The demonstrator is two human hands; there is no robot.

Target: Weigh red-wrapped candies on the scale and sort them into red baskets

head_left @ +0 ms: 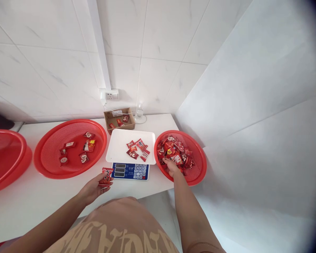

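Observation:
My left hand [94,188] is closed on a red packet [105,176], just left of the blue keypad of a scale [131,171]. On the scale's white tray [118,146] lie several small red packets [133,154]. To the right, my right hand [171,167] reaches into a red basket [200,168] heaped with red packets [177,151]; its fingertips touch the near left part of the heap, and what they hold, if anything, is hidden. Another red basket [45,154] at the left has several packets spread over its bottom.
A small cardboard box [121,127] with a few red packets stands behind the scale, beside a clear glass object [139,111] and a white cable. Another red basket [7,161] is at the far left. White walls bound the table [136,189] behind and at the right.

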